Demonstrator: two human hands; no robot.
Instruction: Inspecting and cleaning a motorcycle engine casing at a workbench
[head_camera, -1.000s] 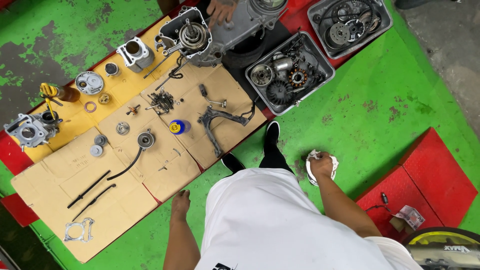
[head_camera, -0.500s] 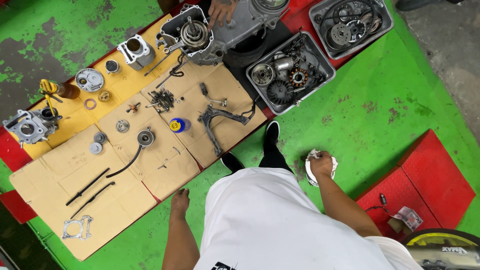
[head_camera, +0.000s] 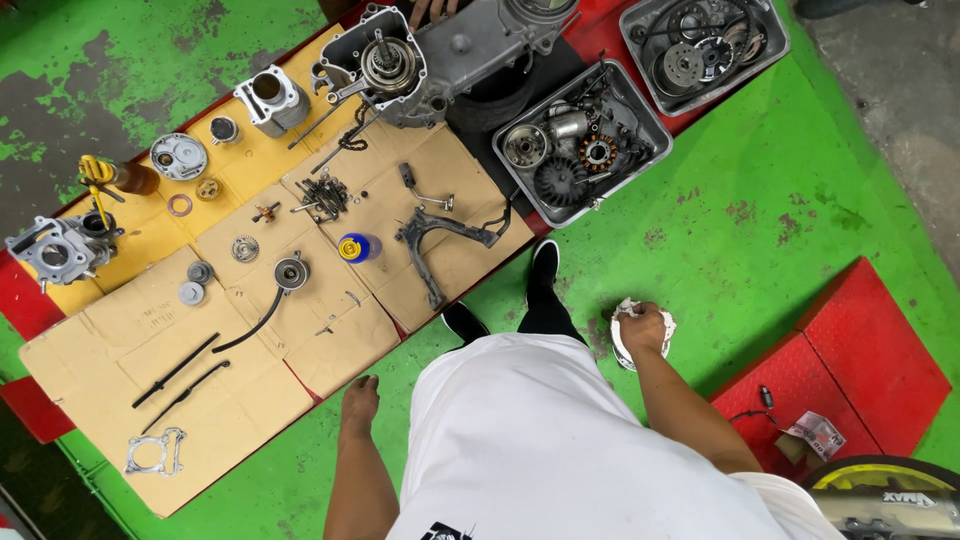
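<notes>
Right hand (head_camera: 643, 328) lowered to the green floor (head_camera: 780, 210), fingers closed around a white rag (head_camera: 628, 312), just right of the black shoe (head_camera: 543, 268). Rag bunched over something pale and round; impossible to tell what lies beneath. Left hand (head_camera: 358, 398) hanging empty, fingers loosely apart, at the near edge of the cardboard sheet (head_camera: 230, 400), touching nothing. Judged from the grip, wiping or pressing in hand: fold the rag to present a fresh face, press with the palm instead of the fingertips, and work in short overlapping passes from the centre outward. Steady any round piece under the rag against rolling; bring the free left hand across for support if needed. Avoid dragging grit off the floor into the cloth. Mind the laid-out parts on the cardboard, notably the flat gasket (head_camera: 155, 452) and the blue-and-yellow can (head_camera: 352, 246), well apart to the left. Leave the metal tray (head_camera: 640, 150) of engine parts and the crankcase (head_camera: 450, 50) ahead undisturbed; shift weight slowly to avoid a foot nudging the cardboard.
</notes>
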